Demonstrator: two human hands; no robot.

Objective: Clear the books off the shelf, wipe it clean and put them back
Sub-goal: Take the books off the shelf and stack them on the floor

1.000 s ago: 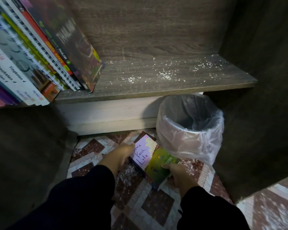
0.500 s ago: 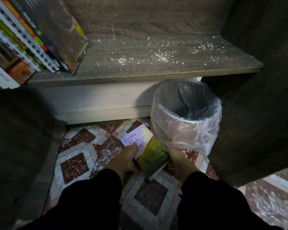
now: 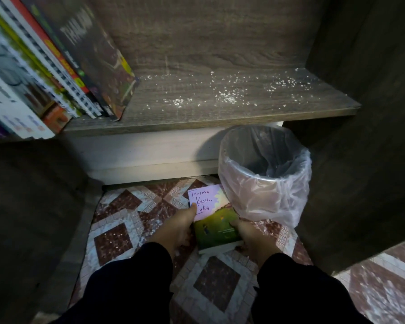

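Books left on shelf; below, bin right, book before it.

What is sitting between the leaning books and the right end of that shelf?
Only scattered white crumbs on the bare shelf board, right of the leaning books; no other object, as the head view shows.

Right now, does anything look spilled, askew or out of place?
Yes. White crumbs are scattered over the bare right part of the shelf. The remaining books lean to the left rather than standing upright.
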